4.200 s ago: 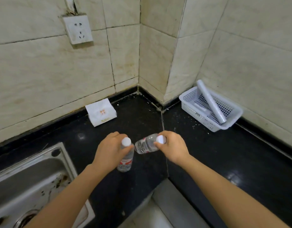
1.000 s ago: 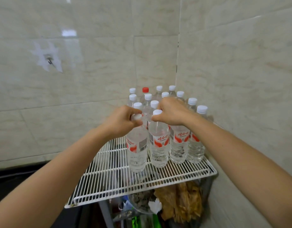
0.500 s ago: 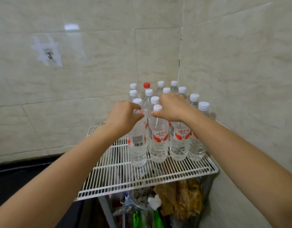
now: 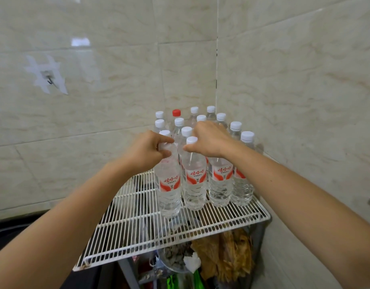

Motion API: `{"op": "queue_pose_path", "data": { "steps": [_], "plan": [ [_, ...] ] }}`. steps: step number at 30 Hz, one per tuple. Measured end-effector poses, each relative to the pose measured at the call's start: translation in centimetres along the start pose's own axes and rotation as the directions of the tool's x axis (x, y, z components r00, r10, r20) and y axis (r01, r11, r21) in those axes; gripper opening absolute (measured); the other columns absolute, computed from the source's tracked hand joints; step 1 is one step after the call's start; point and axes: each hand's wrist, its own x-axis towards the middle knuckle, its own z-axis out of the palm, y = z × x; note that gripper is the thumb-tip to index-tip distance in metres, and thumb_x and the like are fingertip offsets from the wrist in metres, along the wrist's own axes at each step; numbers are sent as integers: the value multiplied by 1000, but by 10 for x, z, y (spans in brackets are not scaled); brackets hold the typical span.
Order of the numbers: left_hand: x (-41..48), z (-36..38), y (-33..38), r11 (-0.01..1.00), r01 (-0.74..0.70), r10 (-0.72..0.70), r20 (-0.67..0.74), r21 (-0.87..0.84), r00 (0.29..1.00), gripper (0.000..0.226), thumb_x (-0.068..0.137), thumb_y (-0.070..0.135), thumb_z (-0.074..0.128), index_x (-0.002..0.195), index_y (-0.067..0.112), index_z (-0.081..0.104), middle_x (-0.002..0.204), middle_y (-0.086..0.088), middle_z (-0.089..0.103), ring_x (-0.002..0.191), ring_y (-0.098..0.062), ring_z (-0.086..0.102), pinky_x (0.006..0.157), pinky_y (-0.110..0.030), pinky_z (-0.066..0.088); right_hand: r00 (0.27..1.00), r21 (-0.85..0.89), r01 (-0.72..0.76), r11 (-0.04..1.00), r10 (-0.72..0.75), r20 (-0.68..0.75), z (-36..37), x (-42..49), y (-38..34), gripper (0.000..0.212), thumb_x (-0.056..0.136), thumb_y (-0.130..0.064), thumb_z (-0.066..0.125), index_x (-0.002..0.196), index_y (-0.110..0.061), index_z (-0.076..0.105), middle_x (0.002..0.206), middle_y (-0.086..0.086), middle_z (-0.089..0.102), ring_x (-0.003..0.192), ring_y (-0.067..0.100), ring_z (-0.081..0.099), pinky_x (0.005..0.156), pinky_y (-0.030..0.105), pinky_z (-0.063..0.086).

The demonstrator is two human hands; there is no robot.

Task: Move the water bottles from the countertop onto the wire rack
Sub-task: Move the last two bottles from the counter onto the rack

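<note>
While our left hand (image 4: 146, 152) grips one water bottle (image 4: 169, 184) by the neck and our right hand (image 4: 211, 138) covers another bottle (image 4: 220, 182), both stand on the wire rack (image 4: 138, 226) beside a dozen-ish others; looks nearly done.

A home kitchen corner, by the look; glossy beige wall tiles (image 4: 284, 84) meet at a grouted corner; a taped hook (image 4: 49, 79) on the wall; a white wire rack (image 4: 138, 232) of bottles (image 4: 220, 182) above bagged dried food (image 4: 223, 255)
</note>
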Motion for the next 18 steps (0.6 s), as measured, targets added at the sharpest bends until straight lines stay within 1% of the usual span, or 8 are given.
{"op": "queue_pose_path", "data": {
  "steps": [3, 8, 12, 16, 18],
  "plan": [
    [3, 3, -1, 1000, -17, 17, -7, -10, 1000, 40, 85, 7, 65, 125, 12, 61, 122, -8, 65, 111, -20, 61, 87, -24, 43, 1000, -2, -18, 1000, 18, 4, 0, 0, 1, 46, 82, -44, 67, 61, -17, 35, 60, -1, 44, 54, 14, 42, 49, 31, 27],
    [8, 6, -5, 999, -32, 32, -24, -19, 999, 38, 85, 6, 65, 123, 11, 62, 121, -7, 66, 111, -20, 60, 88, -23, 41, 1000, 0, -4, 1000, 4, 16, -1, 1, -1, 44, 82, -42, 66, 61, -17, 36, 60, -1, 45, 55, 15, 44, 50, 31, 28],
    [13, 5, -7, 1000, -26, 26, -13, -7, 1000, 39, 85, 7, 65, 124, 12, 62, 123, -8, 65, 114, -22, 59, 87, -22, 39, 1000, -48, -18, 999, 19, 14, 1, 3, -1, 44, 82, -46, 66, 64, -20, 35, 63, -2, 46, 57, 12, 43, 51, 31, 29],
    [14, 6, -11, 998, -65, 66, -19, 22, 998, 38, 85, 6, 65, 123, 13, 62, 126, -6, 62, 114, -22, 57, 90, -24, 40, 999, -22, -41, 999, 41, 21, 1, 4, -1, 46, 81, -43, 66, 61, -19, 33, 62, -1, 42, 55, 13, 39, 50, 30, 24],
    [14, 5, -15, 996, -94, 94, -25, 9, 995, 37, 85, 6, 64, 122, 12, 63, 126, -5, 60, 113, -23, 57, 94, -28, 43, 998, -9, -51, 999, 51, 22, 2, 4, -2, 45, 81, -42, 66, 61, -17, 34, 62, 0, 43, 55, 14, 40, 49, 30, 23]
  ]
}}
